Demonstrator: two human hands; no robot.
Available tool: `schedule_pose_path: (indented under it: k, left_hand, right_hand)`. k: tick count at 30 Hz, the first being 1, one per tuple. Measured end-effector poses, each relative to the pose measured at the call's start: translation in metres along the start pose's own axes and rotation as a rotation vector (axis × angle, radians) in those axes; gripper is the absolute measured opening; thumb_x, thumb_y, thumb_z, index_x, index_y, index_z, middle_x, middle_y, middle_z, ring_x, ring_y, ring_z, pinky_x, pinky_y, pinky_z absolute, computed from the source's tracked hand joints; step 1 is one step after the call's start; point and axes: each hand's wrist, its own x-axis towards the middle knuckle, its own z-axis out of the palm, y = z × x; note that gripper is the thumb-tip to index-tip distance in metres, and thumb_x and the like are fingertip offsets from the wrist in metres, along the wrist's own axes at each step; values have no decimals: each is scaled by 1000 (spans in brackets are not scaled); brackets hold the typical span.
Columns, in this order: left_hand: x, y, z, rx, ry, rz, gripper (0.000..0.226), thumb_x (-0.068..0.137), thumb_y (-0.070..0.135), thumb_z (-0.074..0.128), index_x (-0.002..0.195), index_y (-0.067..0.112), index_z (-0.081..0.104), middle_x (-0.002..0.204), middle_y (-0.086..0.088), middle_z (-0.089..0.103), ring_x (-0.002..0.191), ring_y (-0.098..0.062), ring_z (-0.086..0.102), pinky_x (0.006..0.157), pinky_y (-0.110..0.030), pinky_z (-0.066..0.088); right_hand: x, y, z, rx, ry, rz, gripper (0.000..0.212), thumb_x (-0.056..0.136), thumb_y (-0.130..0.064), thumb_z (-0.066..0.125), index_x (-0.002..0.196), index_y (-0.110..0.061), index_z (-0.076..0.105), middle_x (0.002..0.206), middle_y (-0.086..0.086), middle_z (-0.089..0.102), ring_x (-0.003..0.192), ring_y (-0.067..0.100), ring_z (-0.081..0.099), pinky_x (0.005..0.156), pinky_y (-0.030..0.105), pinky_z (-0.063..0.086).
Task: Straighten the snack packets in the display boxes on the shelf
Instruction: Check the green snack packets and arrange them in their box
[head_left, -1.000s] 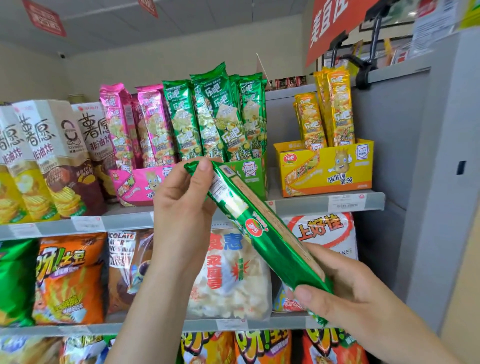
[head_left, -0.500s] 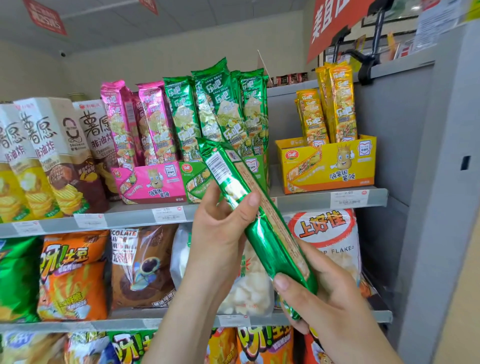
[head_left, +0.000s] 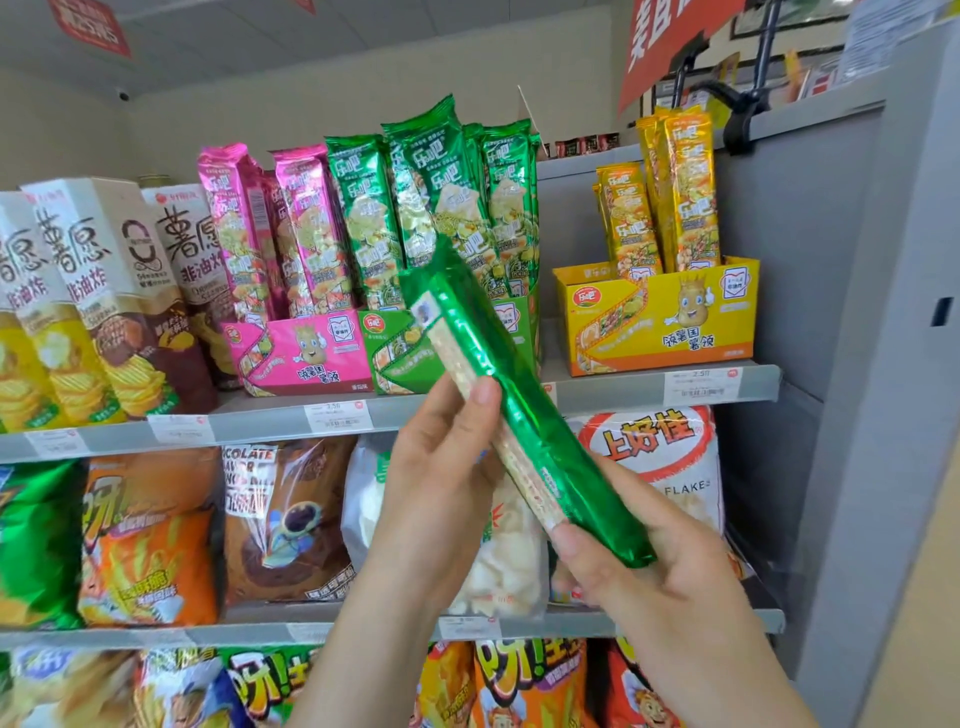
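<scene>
Landmark: green display box (head_left: 402, 358), on the upper shelf (head_left: 260, 423).

- Touching its left side is the pink display box (head_left: 301, 356), with pink packets (head_left: 249, 223) standing upright in it.
- In the green box itself, green packets (head_left: 363, 208) stand on end. Their tops are uneven and several lean.
- Left hand (head_left: 441, 467) is just below the green box, with the forearm rising from the bottom edge and the back of the hand toward the camera. The thumb (head_left: 485, 397) is pressed on the near face of the held packet, about a third of the way down it. The fingers are behind the packet and hidden, so this is a pinch grasp.
- Held green packet (head_left: 524, 410) is out of the box, in front of its right half. Its long axis is diagonal: the top end points up-left, overlapping the box front and the standing packets, and the bottom end points down-right, well below the box. The pale seam strip faces the camera.
- Right hand (head_left: 644, 571) is below and right of the green box, with the forearm entering from the lower right. It cradles the packet's bottom end, thumb tip on the near face and fingers curled round beneath.
- Yellow display box (head_left: 660, 322) is right of the green box with a gap between them. Yellow packets (head_left: 685, 192) stand upright inside it.
</scene>
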Motion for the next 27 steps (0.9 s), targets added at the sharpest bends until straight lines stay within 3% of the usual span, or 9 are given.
schedule_pose_path:
  k: [2,5,10,12,14,17,21,27]
  left_hand:
    - [-3,-3,1,89,-3,31,39,73,41,69,103,18,72,101,-7,70,89,-17,65,76,-29,55]
    - [-7,-3,2,156,-5,65,32,74,42,67,99,23,75,100,-3,73,89,-15,67,75,-26,55]
    - [-10,-4,1,166,32,97,23,71,34,72,89,20,73,89,-2,73,82,-14,68,70,-25,56]
    - [-11,-5,0,149,68,114,17,71,29,74,87,22,73,86,-2,73,80,-16,68,69,-27,56]
    - [-10,-3,-4,81,132,125,11,76,24,72,86,20,73,85,-5,71,79,-19,68,67,-31,56]
    - [-5,2,-12,-45,204,135,2,79,19,71,80,20,73,80,-3,69,72,-16,68,64,-30,56]
    - [-4,0,-16,-96,237,115,14,80,18,74,90,13,65,80,-3,70,70,-14,69,62,-27,56]
    - [-5,-2,-16,-143,195,56,32,74,24,73,100,12,60,84,0,69,78,-14,68,72,-29,58]
  right_hand:
    - [-1,3,2,-175,78,-163,46,83,-33,70,123,-53,58,113,-21,69,100,-3,66,77,7,49]
    - [-2,8,2,-386,175,-277,53,82,-31,69,125,-57,52,117,-32,62,108,-10,59,81,0,42]
    - [-2,9,0,-680,205,-367,52,87,-43,64,136,-45,45,119,-25,55,111,-11,52,88,0,36]
    - [-2,6,-1,-611,158,-344,47,90,-51,56,135,-47,45,121,-26,55,113,-11,52,88,2,37]
    - [-2,3,-1,-366,123,-227,45,86,-55,57,130,-45,54,122,-25,60,113,-5,57,89,10,44]
    - [0,3,-3,-45,177,-108,33,76,-42,69,108,-36,68,102,-16,72,85,4,69,73,14,53]
    - [-1,2,3,-69,213,-144,33,73,-43,74,104,-36,67,94,-7,73,79,11,69,71,16,54]
    - [1,4,11,-34,311,-218,25,77,-20,73,96,-34,66,97,-7,73,83,7,71,73,13,53]
